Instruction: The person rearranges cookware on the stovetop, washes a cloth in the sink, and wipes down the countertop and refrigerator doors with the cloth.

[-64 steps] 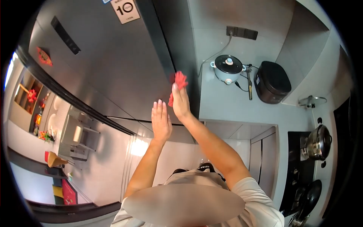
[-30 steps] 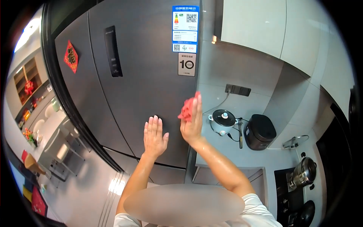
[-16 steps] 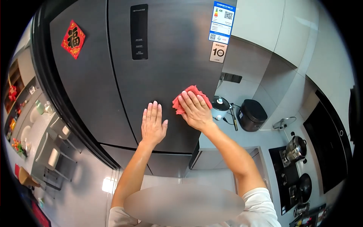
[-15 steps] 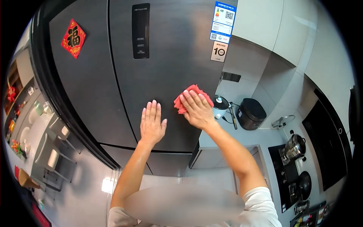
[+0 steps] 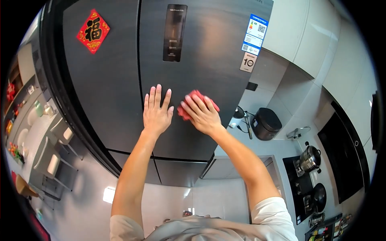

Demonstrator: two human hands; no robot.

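Observation:
A dark grey fridge [image 5: 217, 76] with a black display panel [image 5: 175, 34] fills the middle of the view. Against its door, my right hand [image 5: 204, 115] lies flat over a crumpled red cloth [image 5: 185, 113], which sticks out around the fingers. My left hand [image 5: 157, 114] is at the door to the left of the cloth, fingers spread and holding nothing. A red diamond decoration [image 5: 93, 31] hangs on the left door. At the right door's edge are a blue and white label [image 5: 254, 34] and a "10" sticker [image 5: 248, 62].
To the right, a counter holds a small pot [image 5: 238, 116], a black appliance [image 5: 266, 123] and a cable. Farther right, a steel pot [image 5: 309, 158] and a dark pan [image 5: 319, 197] stand by the hob. Chairs [image 5: 50, 160] and a table are at the left.
The view has swung towards the fridge front. My right hand has flattened over the cloth and moved with it slightly left across the door. My left hand has moved up, its fingers now more spread.

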